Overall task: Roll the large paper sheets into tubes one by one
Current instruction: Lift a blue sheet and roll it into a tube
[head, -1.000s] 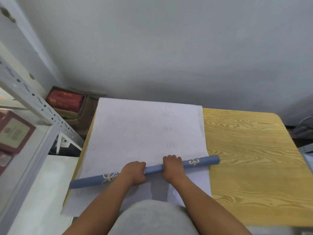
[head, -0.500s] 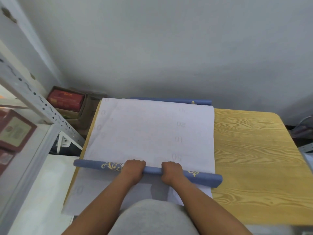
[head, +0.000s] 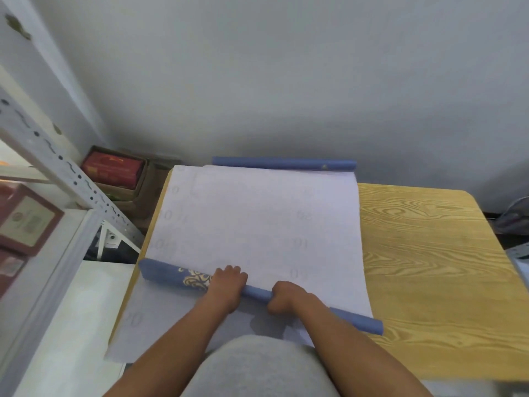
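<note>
While both hands grasp it, the blue paper roll (head: 259, 293) lies slantwise across the near part of the large paper sheet (head: 257, 224), its left end farther from the person than its right end. Left hand (head: 227, 285): fingers curled over the roll, knuckles up, just right of a gold ornamental print on the blue face. Right hand (head: 286, 298): clenched round the roll just beside the left hand, a short bare stretch of blue showing between the two. Right of the right hand, the roll runs on past the forearm and ends at the sheet's right edge, over the wooden table (head: 429, 253).

Beyond the hands, the sheet spreads flat and pale, white side up, with faint numerals showing through; these are blurred. At the sheet's far edge, well apart from the hands, a second blue roll (head: 283, 163) lies crosswise against the grey wall. Nearer than the hands, a pale sheet reaches the table's near edge and overhangs at the left corner; whether it is the same sheet cannot be told.

Left of the left hand, off the table: a white perforated metal shelf frame (head: 65, 173), red boxes (head: 113, 167) in a carton on the floor beyond it, and a framed reddish box at the far left edge.
</note>
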